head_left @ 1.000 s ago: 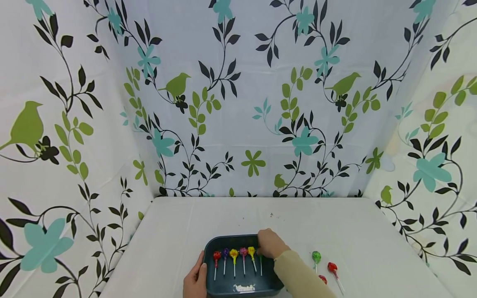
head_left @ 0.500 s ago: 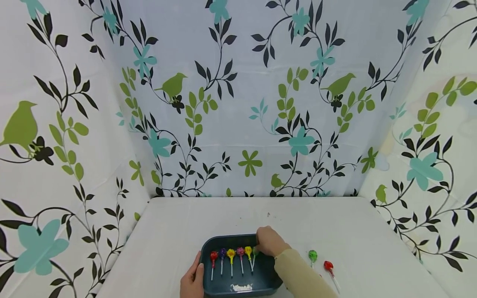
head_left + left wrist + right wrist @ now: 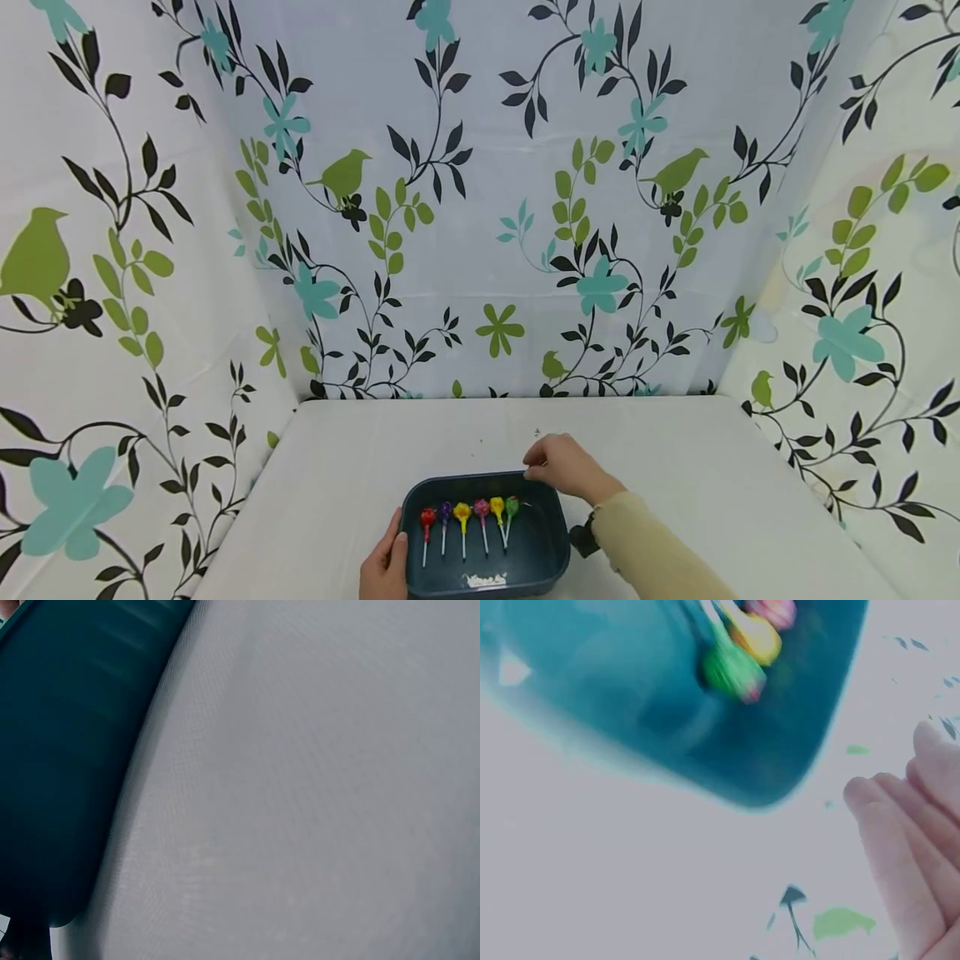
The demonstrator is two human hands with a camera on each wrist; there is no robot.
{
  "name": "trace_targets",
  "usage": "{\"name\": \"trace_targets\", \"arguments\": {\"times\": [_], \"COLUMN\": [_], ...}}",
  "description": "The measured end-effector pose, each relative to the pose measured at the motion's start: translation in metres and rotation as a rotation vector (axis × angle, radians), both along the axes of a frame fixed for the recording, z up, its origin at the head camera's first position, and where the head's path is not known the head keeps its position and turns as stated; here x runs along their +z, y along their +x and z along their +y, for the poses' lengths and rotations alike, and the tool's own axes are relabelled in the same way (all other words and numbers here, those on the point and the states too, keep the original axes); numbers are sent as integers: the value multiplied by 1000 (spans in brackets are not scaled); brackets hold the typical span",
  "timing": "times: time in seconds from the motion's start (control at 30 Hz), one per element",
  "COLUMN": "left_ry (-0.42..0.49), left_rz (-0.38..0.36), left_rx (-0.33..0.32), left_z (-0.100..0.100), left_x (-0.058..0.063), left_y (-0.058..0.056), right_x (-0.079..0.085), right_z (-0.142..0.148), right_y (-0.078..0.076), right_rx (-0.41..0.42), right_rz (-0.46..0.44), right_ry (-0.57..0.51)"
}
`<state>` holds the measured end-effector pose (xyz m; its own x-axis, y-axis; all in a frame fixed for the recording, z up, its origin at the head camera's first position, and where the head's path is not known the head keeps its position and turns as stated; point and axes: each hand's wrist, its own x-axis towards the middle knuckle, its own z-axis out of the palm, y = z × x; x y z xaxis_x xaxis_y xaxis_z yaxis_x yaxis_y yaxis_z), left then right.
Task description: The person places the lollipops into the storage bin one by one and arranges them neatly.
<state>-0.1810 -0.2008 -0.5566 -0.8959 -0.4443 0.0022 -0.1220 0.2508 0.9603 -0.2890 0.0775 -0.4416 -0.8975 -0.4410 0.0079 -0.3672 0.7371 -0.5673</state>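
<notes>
A dark teal tray lies on the table, its left rim held by my left hand, thumb at the edge. Several lollipops stand in a row inside it, heads toward the back, from a red lollipop on the left to a green lollipop on the right. Beside the green one is a yellow lollipop. My right hand is over the tray's back right corner, holding nothing; the right wrist view has its fingers loosely bent, apart from the tray. The left wrist view catches mainly the tray's outer side.
The white table runs back to a patterned curtain, which also hangs on both sides. A dark object sits under the right sleeve. Pale lettering marks the tray's front inside.
My right hand has let go of the green lollipop, now lying in the row, and lifted back and right out of the tray. My right arm now covers where loose lollipops lay. The left hand keeps its hold.
</notes>
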Motion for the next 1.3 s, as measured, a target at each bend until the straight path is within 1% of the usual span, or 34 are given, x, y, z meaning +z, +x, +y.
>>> {"name": "trace_targets", "arguments": {"times": [0.1, 0.2, 0.3, 0.4, 0.53, 0.6, 0.7, 0.8, 0.9, 0.97, 1.07, 1.2, 1.3], "left_ry": [-11, -19, -26, -20, 4, 12, 27, 28, 27, 33, 41, 50, 64], "left_rz": [-7, -14, -26, -25, -9, -1, 13, 19, 15, 14, 10, 8, 7], "left_rx": [4, 9, 13, 21, 27, 31, 38, 47, 39, 33, 26, 17, 5], "left_z": [0, -1, -2, -3, -4, -5, -8, -9, -9, -8, -5, -2, 1], "left_x": [1, 2, 2, 1, -2, -4, -5, -5, -4, -4, -5, -5, -5], "left_y": [0, 0, 1, 2, 2, 2, 3, 2, 2, 1, 1, -1, -1], "right_x": [16, 31, 41, 49, 59, 62, 62, 58, 46, 33, 8, -23, -43], "right_z": [34, 74, 117, 159, 208, 227, 246, 255, 257, 256, 253, 248, 243], "right_y": [-4, -5, -2, 4, 15, 19, 23, 26, 28, 30, 31, 34, 38], "right_rx": [-36, -110, -197, -291, -410, -450, -476, -480, -474, -469, -463, -464, -479], "right_rz": [58, 92, 130, 166, 167, 159, 154, 138, 120, 104, 64, -29, -81], "right_ry": [-58, -101, -120, -115, -86, -61, -27, -16, -12, -9, -16, -51, -75]}}
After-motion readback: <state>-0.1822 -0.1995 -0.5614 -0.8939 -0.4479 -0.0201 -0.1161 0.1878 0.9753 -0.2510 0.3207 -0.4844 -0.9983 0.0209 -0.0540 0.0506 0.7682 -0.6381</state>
